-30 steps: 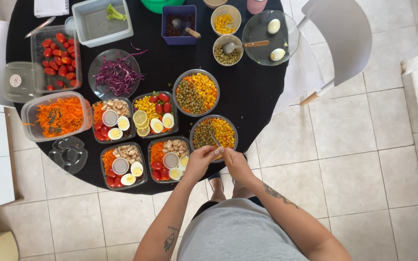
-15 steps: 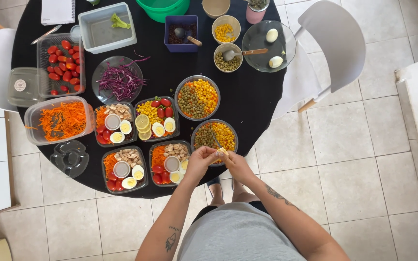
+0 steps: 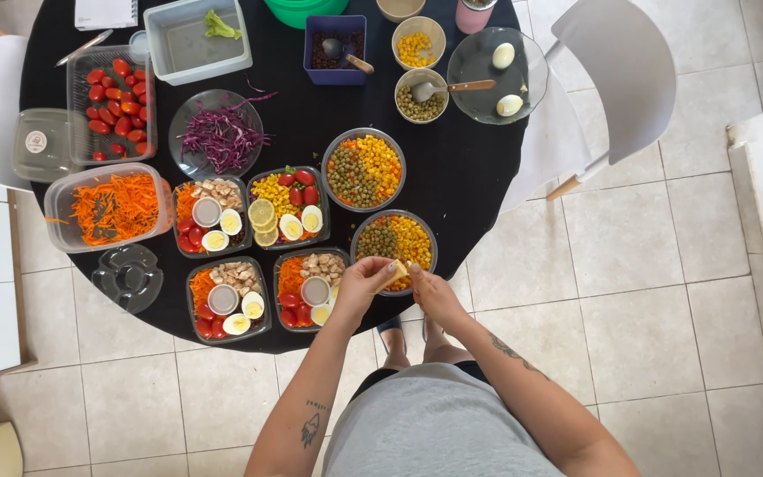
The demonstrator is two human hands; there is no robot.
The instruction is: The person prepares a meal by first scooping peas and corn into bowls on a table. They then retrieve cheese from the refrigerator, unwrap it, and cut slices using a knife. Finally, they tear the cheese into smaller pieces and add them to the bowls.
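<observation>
Left hand (image 3: 366, 281) and right hand (image 3: 433, 291) pinch one yellow piece (image 3: 396, 273) together over the round corn-and-pea bowl (image 3: 395, 242).

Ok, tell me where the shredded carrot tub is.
In the head view, the shredded carrot tub sits at the left edge of the black table, just below the cherry tomato tray and left of the four meal boxes.

Place: a home dining or kitchen area.
Floor: pale square tiles (image 3: 646, 265).
Furniture: a round black table (image 3: 461, 168) with white chairs (image 3: 615, 79) drawn up to it.
Food laid out: meal trays (image 3: 289, 208) of salad, bowls of corn and peas (image 3: 364, 170), grated carrot (image 3: 115, 208), cherry tomatoes (image 3: 112, 106), boiled eggs (image 3: 503, 56).
</observation>
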